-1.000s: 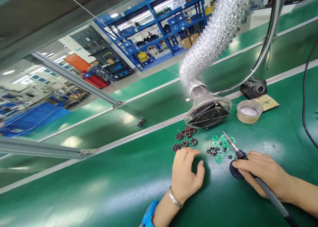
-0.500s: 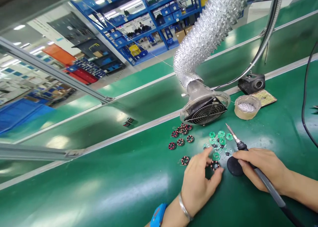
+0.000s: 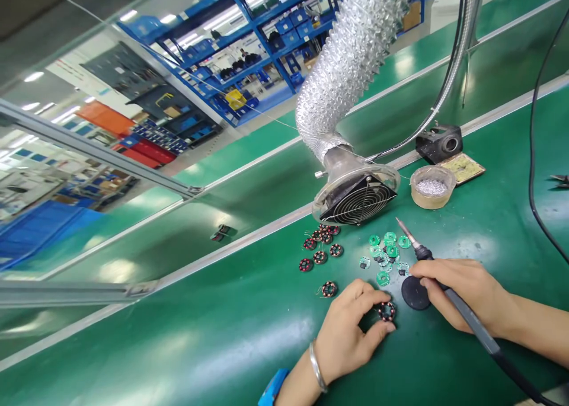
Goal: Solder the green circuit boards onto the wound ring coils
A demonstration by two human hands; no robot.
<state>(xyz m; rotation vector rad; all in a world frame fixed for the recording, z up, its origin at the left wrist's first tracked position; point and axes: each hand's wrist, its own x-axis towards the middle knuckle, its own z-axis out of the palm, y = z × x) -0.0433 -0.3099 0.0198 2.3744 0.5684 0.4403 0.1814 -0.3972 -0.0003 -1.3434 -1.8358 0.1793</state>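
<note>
Between the thumb and forefinger of my left hand (image 3: 353, 323) is a small copper-wound stator ring (image 3: 386, 312), held by its edges just above or on the green bench. My right hand (image 3: 466, 296) grips a soldering iron (image 3: 471, 320) like a pen, its bare tip pointing up and left, away from the ring. A round black disc (image 3: 416, 293) lies between the two hands. Beyond my left fingertips are several small round green circuit boards (image 3: 383, 277), loosely heaped. More wound stator rings (image 3: 319, 256) lie to their left, with a lone stator ring (image 3: 329, 289) closer to my left hand.
A fume extractor hood (image 3: 362, 198) on a silver flexible duct (image 3: 351, 62) hangs over the bench's back. Right of it stand a tub of silvery shavings (image 3: 432, 186), a yellow sponge tray (image 3: 462, 168) and a black iron holder (image 3: 440, 144). A black cable (image 3: 532, 157) runs at right.
My left hand has drawn back from the circuit boards, bringing the stator ring a little toward me. The soldering iron stays in my right hand, hardly moved. The view has shifted slightly.
</note>
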